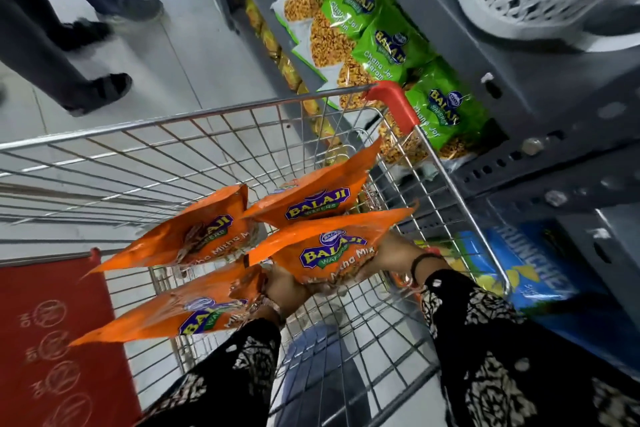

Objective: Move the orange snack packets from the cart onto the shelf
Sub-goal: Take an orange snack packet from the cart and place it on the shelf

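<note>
Both hands closed on Balaji Mix packets: right hand [391, 258] nearer shelf [540, 163], up-right; left hand [282, 291] farther, above cart [194, 114].

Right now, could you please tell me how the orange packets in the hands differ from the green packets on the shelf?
The orange packets are held up over the cart by the left hand and right hand; the green packets lie overlapping in a row on the shelf. Orange ones read "Mix", green ones "Chana Jor". Both carry the Balaji Wafers logo.
</note>
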